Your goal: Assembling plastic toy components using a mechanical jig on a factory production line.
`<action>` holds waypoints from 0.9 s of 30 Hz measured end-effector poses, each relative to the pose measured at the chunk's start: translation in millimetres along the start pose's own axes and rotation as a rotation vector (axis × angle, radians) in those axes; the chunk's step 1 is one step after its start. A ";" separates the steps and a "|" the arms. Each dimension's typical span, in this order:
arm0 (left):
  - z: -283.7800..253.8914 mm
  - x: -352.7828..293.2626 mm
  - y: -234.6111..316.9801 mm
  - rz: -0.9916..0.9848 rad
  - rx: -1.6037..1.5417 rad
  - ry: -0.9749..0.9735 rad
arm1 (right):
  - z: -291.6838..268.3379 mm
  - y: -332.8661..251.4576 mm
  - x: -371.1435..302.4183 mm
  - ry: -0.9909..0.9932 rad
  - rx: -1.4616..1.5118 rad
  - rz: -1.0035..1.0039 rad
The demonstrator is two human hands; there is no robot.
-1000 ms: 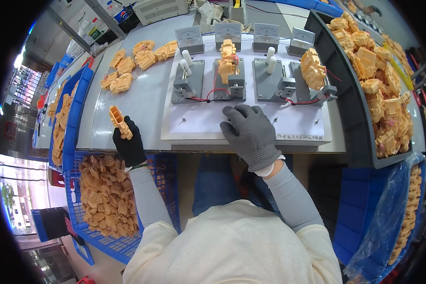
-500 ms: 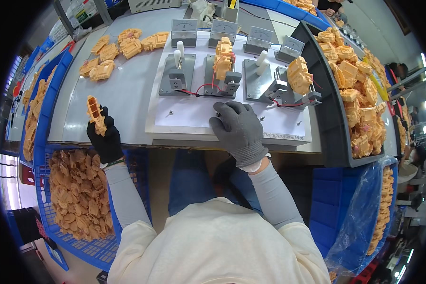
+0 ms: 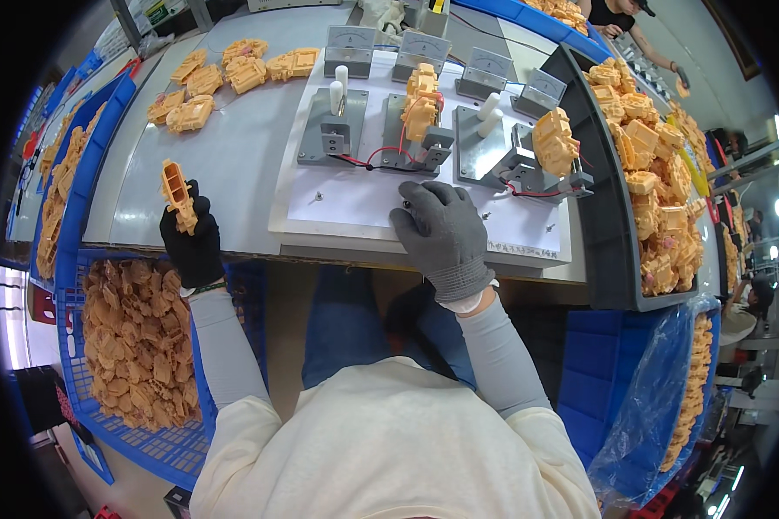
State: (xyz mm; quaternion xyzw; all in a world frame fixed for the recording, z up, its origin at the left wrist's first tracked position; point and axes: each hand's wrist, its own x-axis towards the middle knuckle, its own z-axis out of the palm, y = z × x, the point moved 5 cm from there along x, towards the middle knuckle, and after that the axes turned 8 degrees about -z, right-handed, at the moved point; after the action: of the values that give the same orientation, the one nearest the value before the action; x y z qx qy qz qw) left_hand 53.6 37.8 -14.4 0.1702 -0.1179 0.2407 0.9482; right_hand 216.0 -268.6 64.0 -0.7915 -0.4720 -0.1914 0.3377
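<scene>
Everything in view has slid toward the left since one second ago, while both hands keep much the same poses; far ahead of the right hand (image 3: 441,229), a co-worker's arm (image 3: 653,50) now stretches out. The left hand (image 3: 192,240), gloved in black, holds one orange plastic part (image 3: 177,192) in its fingers, the hollow end pointing up and away from the palm, over the near part of the table (image 3: 138,203). The right hand, gloved in grey, bends over the front of a white board (image 3: 346,203), thumb and forefinger curled with a narrow gap; I cannot tell whether they grip the small dark knob (image 3: 406,204) there.

Straight ahead of the right hand, a metal stand (image 3: 396,158) carries a second orange part (image 3: 421,102), a red wire (image 3: 400,138) beside it; farther right, a third orange part (image 3: 556,143) sits on another stand. Beyond the stands is a row of gauges (image 3: 350,52). Loose parts (image 3: 203,80) lie ahead of the left hand, and a heaped blue basket (image 3: 169,454) is below it. Right of the right hand, a dark grey bin (image 3: 613,216) is piled with parts
</scene>
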 end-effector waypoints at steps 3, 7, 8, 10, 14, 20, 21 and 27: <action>2.5 0.6 -1.4 -0.007 -0.008 -0.006 | -0.3 0.2 0.9 -0.022 0.004 0.010; 8.0 0.4 -5.3 0.017 -0.002 0.048 | -0.5 -0.2 1.0 -0.025 -0.007 0.003; 7.3 0.9 -5.0 0.014 -0.001 0.047 | -0.8 -0.4 1.0 -0.020 -0.015 -0.002; 4.3 1.0 -3.2 0.013 -0.008 0.020 | 0.0 0.9 0.1 -0.020 -0.010 -0.008; -2.3 1.4 -0.6 0.009 -0.003 0.046 | 0.7 1.8 -0.7 -0.004 -0.012 -0.022; -13.6 -1.9 4.2 0.058 0.009 0.173 | -0.2 0.6 -0.3 -0.016 -0.020 0.001; -17.6 -2.6 6.5 0.037 -0.032 0.091 | -0.6 -0.3 -0.3 -0.015 -0.016 0.002; 20.9 -8.0 -16.1 0.044 -0.382 -0.062 | -2.0 2.9 -1.4 -0.003 0.003 -0.004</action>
State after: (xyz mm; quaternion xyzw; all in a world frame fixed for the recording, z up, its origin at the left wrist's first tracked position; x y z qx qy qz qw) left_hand 51.8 13.3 -2.0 -0.0081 -0.1945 0.2293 0.9537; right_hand 217.9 -271.8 63.4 -0.7903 -0.4746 -0.1901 0.3377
